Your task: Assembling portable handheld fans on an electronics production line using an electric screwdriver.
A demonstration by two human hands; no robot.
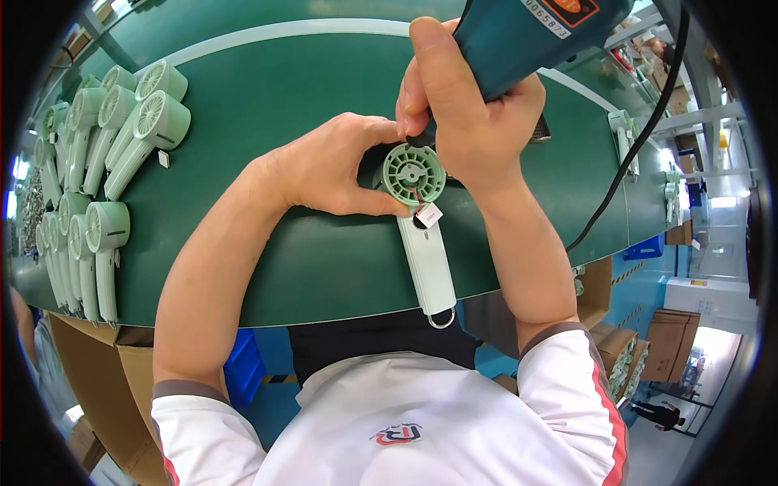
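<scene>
Centrally, the fingers of the left hand (328, 166) curl closed around the round head of a pale green handheld fan (421, 219), the thumb pressing along the lower left edge of the ribbed fan disc and the fingertips tucked behind its top. The fan lies on a dark green conveyor belt (324, 267), its white handle pointing toward the person and ending in a small metal ring that hangs just over the belt's near edge. A small white tag with red and dark wires sits where the disc meets the handle.

The right hand (470, 113) is wrapped tightly around the grip of a teal power tool (535, 32), thumb stretched up along its side, and the tool's lower end is just above the fan head, hidden behind the hand. A black cable (632, 154) runs from the tool down the right side.

Both wrists bend inward so the hands meet over the fan; the bare forearms spread out and back to short white sleeves at the lower edge.

On the left of the belt, well apart from the hands, lie rows of finished green fans (105, 162), overlapping one another.
</scene>
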